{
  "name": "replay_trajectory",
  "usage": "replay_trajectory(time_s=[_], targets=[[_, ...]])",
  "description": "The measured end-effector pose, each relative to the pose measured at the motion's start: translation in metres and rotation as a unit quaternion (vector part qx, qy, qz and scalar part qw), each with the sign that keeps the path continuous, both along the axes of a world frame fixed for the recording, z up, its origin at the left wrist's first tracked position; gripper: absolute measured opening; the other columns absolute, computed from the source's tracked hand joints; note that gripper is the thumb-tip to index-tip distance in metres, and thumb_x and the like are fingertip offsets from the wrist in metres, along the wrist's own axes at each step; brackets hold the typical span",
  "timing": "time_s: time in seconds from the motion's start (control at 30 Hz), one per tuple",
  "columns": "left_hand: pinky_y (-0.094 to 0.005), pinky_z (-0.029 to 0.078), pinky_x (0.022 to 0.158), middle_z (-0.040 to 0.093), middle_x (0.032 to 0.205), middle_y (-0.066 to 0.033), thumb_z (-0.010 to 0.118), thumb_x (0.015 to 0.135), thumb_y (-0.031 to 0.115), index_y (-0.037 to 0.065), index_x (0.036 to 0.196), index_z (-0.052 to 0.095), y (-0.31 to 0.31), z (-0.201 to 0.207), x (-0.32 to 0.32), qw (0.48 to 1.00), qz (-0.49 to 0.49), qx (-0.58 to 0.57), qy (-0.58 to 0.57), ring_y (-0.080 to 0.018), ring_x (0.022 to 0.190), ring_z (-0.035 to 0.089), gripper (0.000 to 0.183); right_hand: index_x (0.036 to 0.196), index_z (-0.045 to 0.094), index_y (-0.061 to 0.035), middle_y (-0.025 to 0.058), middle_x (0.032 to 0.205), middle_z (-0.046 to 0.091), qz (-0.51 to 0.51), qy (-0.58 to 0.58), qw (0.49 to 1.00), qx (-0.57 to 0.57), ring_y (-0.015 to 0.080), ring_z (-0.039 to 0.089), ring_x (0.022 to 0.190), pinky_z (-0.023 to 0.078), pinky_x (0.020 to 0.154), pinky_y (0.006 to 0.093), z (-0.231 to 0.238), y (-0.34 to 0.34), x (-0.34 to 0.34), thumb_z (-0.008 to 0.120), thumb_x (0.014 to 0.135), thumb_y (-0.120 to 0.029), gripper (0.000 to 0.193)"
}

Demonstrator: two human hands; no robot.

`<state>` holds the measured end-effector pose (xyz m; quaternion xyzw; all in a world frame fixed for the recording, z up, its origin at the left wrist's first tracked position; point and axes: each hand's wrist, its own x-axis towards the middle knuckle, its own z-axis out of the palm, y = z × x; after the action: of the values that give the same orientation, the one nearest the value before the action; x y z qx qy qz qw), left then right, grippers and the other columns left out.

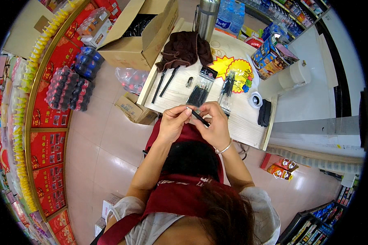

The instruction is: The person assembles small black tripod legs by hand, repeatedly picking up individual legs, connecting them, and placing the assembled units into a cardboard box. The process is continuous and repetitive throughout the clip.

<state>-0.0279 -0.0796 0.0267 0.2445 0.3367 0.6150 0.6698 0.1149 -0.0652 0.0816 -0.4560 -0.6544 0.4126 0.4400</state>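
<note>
Both my hands meet over the near edge of a pale wooden table [249,122]. My left hand [172,122] pinches the upper end of a thin black pen [200,118]. My right hand [215,124] grips the same pen lower down, a bracelet on its wrist. Just beyond my fingers lies a clear packet of black pens [200,92], with a second clear packet [228,90] to its right. Two loose black pens [164,83] rest at the table's left side, and a small dark cap-like piece [189,82] lies between them and the packets.
A brown cloth [185,49], a steel flask [206,18], yellow starburst tags [233,67], a tape roll [256,99] and a black case [265,112] sit on the table. An open cardboard box [141,34] and shrink-wrapped bottle packs [69,87] stand on the floor at left.
</note>
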Motion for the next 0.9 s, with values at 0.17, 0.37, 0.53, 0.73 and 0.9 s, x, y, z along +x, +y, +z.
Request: replay_trajectory(time_s=[0.17, 0.37, 0.53, 0.73, 0.9], targets=[[-0.0195, 0.044, 0.064, 0.065, 0.093, -0.0075, 0.061, 0.085, 0.007, -0.001, 0.099, 0.065, -0.003, -0.006, -0.009, 1.000, -0.004, -0.013, 0.024, -0.0064, 0.067, 0.051, 0.017, 0.094, 0.056, 0.0022, 0.0159, 0.076, 0.058, 0.084, -0.068, 0.994, 0.022, 0.0307, 0.058, 0.065, 0.046, 0.059, 0.0329, -0.028, 0.003, 0.010, 0.064, 0.078, -0.008, 0.021], [-0.0195, 0.044, 0.064, 0.065, 0.096, -0.0096, 0.060, 0.085, 0.006, -0.001, 0.100, 0.064, -0.007, -0.018, -0.013, 0.999, 0.019, -0.027, 0.010, -0.0064, 0.068, 0.051, 0.017, 0.092, 0.056, 0.0017, 0.0085, 0.071, 0.058, 0.053, -0.039, 0.998, 0.016, 0.0148, 0.056, 0.060, 0.045, 0.057, 0.0264, -0.037, -0.004, 0.003, 0.062, 0.082, -0.009, 0.016], [-0.0199, 0.044, 0.065, 0.065, 0.098, -0.0125, 0.060, 0.085, 0.005, -0.001, 0.100, 0.064, -0.006, -0.016, -0.015, 0.999, 0.032, -0.025, 0.015, -0.0067, 0.069, 0.052, 0.017, 0.084, 0.057, 0.0028, 0.0067, 0.064, 0.057, 0.022, -0.032, 0.998, -0.054, 0.0115, 0.054, 0.057, 0.044, 0.054, 0.0246, -0.020, -0.010, -0.007, 0.062, 0.081, -0.005, 0.010], [-0.0196, 0.037, 0.057, 0.063, 0.088, -0.0078, 0.058, 0.087, 0.009, -0.003, 0.097, 0.064, 0.003, -0.003, -0.017, 0.999, -0.046, 0.019, 0.021, -0.0070, 0.061, 0.040, 0.016, 0.086, 0.061, 0.0024, 0.0040, 0.055, 0.054, 0.112, 0.174, 0.944, -0.257, 0.0059, 0.043, 0.041, 0.033, 0.039, 0.0184, -0.040, -0.008, 0.007, 0.054, 0.090, -0.020, 0.023], [-0.0187, 0.029, 0.055, 0.057, 0.072, 0.0001, 0.060, 0.086, 0.013, -0.003, 0.095, 0.065, 0.015, 0.005, -0.005, 0.997, -0.078, 0.013, 0.003, -0.0044, 0.059, 0.036, 0.019, 0.087, 0.062, 0.0012, 0.0044, 0.057, 0.056, 0.147, 0.339, 0.855, -0.363, 0.0049, 0.040, 0.038, 0.029, 0.035, 0.0176, -0.040, -0.007, 0.019, 0.048, 0.094, -0.030, 0.035]])
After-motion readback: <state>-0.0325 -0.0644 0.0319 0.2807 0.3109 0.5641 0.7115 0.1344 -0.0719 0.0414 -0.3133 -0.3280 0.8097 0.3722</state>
